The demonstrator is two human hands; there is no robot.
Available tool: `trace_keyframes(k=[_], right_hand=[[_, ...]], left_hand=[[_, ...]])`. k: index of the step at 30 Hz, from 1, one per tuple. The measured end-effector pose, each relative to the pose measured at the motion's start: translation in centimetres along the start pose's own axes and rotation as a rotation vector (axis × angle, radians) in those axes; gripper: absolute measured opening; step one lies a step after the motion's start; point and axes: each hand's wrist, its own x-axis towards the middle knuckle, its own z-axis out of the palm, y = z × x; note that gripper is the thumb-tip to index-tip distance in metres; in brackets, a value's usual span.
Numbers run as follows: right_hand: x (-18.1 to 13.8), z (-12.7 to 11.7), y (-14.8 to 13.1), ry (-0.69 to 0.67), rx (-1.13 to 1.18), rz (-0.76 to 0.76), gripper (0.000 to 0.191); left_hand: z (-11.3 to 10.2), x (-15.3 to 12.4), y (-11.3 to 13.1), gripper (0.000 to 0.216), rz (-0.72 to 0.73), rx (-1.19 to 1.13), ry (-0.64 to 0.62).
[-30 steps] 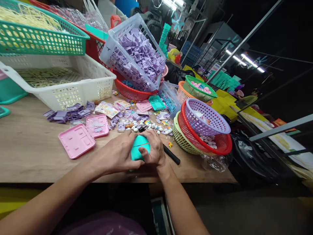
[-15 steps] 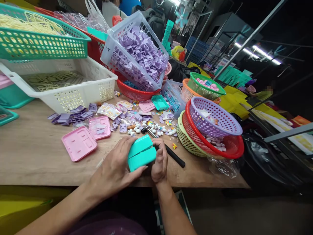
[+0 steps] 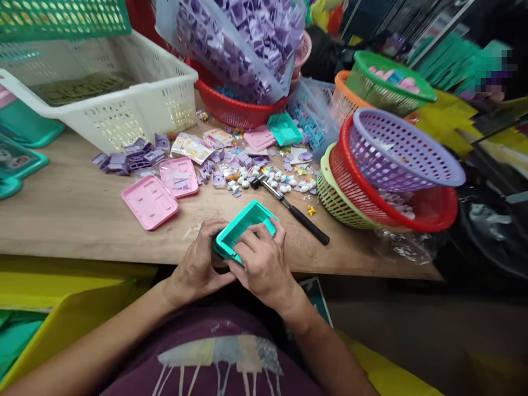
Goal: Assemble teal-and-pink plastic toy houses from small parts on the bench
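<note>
A teal plastic case [image 3: 243, 225] sits over the table's near edge, held from both sides. My left hand [image 3: 200, 267] grips its left end with curled fingers. My right hand [image 3: 262, 264] lies over its front, fingers pressed onto the open inner face. Just beyond it lies a small black-handled hammer [image 3: 295, 212]. Two pink case halves [image 3: 150, 201] rest on the wooden table [image 3: 61, 209] to the left.
Small white figures and purple parts [image 3: 264, 179] are scattered mid-table. Stacked round baskets [image 3: 396, 176] stand at the right. A white crate [image 3: 99, 93] and a tilted bin of purple pieces [image 3: 243, 38] stand behind. A yellow bin [image 3: 61, 319] sits below the table edge at left.
The teal case has come nearer to my body, over the table edge, and has turned so its hollow inside faces up. My right hand has moved on top of it. The camera has tilted down.
</note>
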Motion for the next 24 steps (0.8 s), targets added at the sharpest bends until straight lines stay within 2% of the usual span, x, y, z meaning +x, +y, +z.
trace_keyframes(k=[2,4,7,9,13,16,20,24], right_hand=[[-0.9,-0.1,-0.2,-0.032,-0.013,-0.080,0.010],[-1.6,-0.7,0.0,-0.016,-0.014,-0.086,0.014],[-2.4,-1.6,0.9,0.008,-0.041,-0.028,0.021],[-2.8,-1.9,1.4,-0.017,-0.046,-0.045,0.019],[-3.3,-1.5,1.7,-0.011,-0.001,-0.171,0.013],[-3.6,-1.0,1.6,0.043,0.022,-0.222,0.019],[-4.2,-0.5,1.5,0.064,0.045,-0.276,0.019],[-4.5,-0.3,1.7,0.091,0.054,-0.299,0.017]], left_hand=[[-1.6,-0.3,-0.2,0.090,0.033,0.029,-0.100],[-3.1,-0.1,-0.4,0.089,0.093,0.068,-0.201],[-4.7,0.6,-0.7,0.061,0.232,0.095,-0.355],[-5.1,1.0,-0.9,0.041,0.302,0.085,-0.404],[-5.1,1.2,-0.7,0.013,0.347,0.092,-0.413],[-5.0,0.9,-0.6,0.012,0.411,0.092,-0.426],[-4.5,0.3,-0.8,0.015,0.541,0.060,-0.388],[-4.2,0.1,-1.0,0.013,0.573,0.046,-0.353]])
